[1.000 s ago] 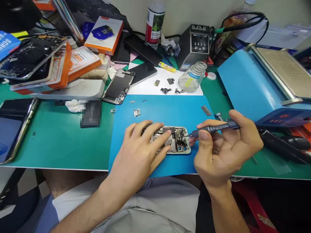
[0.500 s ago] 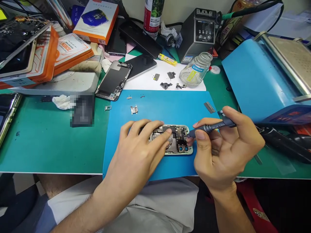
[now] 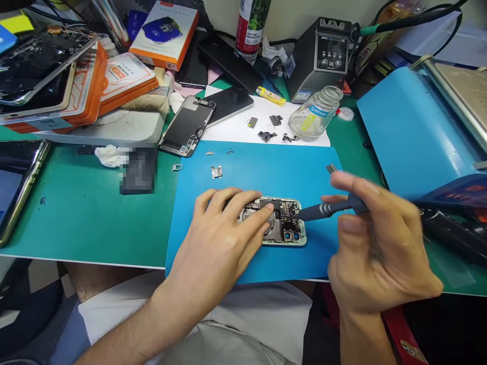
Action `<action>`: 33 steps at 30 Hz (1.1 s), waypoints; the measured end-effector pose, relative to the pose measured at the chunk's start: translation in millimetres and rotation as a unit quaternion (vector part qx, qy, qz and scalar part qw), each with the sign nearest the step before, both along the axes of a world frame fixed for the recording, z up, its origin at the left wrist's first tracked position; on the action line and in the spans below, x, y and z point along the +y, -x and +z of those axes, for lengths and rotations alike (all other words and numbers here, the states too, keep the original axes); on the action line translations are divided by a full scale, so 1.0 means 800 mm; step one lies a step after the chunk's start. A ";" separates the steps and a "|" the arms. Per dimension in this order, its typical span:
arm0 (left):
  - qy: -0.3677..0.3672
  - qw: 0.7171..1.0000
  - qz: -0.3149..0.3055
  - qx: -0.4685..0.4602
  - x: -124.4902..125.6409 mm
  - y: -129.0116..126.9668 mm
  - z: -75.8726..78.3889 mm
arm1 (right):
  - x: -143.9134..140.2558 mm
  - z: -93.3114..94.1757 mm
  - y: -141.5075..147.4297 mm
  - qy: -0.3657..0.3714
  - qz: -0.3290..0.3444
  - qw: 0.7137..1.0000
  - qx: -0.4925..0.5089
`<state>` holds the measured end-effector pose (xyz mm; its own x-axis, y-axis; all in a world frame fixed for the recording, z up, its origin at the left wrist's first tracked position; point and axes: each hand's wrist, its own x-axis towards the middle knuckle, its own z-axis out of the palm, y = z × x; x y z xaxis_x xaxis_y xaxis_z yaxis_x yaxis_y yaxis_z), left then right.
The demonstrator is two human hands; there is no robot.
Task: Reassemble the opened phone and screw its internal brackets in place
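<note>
Right hand [image 3: 375, 243], motion-blurred, gripping a grey screwdriver [image 3: 330, 209] in a pen-like hold, fingers curled round the shaft, tip resting at the right end of the opened phone [image 3: 279, 222]. Left hand [image 3: 220, 238] flat and unclenched, palm down, fingers spread across the phone's left part, pinning it to the blue mat [image 3: 266, 172] near the table's front edge. Likely hazards: tip slipping off a screw head and scoring the exposed board, should the holding hand relax; a freed screw rolling off the mat's near edge. Loose small parts [image 3: 216, 172] lying on the mat farther back; glass jar [image 3: 315, 114] and detached screen [image 3: 187, 126] beyond; blue machine [image 3: 403, 126] at far right.
</note>
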<state>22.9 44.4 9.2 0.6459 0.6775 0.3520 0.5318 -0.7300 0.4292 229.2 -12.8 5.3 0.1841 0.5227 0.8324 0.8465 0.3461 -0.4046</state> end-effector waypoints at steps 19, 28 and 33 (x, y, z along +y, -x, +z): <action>-0.109 0.991 0.027 0.076 0.004 0.068 0.027 | 0.000 0.005 -0.006 -0.027 0.039 0.998 0.032; -0.162 0.976 -0.039 0.143 0.030 0.046 0.027 | -0.006 0.008 -0.007 0.003 0.047 0.998 0.049; -0.176 0.969 -0.060 0.164 0.030 0.046 0.026 | -0.004 0.011 -0.006 0.023 0.073 0.997 0.021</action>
<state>-13.7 68.6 29.8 0.8283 0.4664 0.3104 0.5004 -0.8651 -0.0354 233.8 -16.1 14.0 0.1378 0.5831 0.8006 0.7708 0.4445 -0.4564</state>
